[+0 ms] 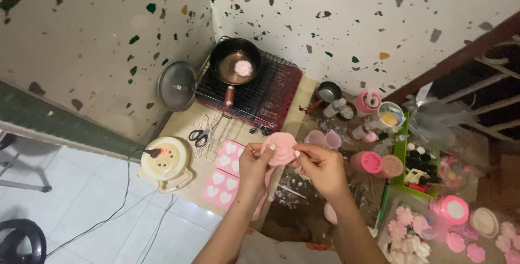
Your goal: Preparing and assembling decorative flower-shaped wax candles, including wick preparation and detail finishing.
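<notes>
At frame centre, your left hand (253, 158) pinches the pink flower-shaped mould (279, 148) while your right hand (320, 165) closes on its edge; peeling looks underway, so ease gently.

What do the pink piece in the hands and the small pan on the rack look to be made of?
Pink piece: looks like wax or soap, matte and opaque, with moulded petal-like ridges; which of the two is unclear. Both the left hand and the right hand hold it. Pan: dark metal with a glossy coppery inside, holding a pale pink lump.
</notes>
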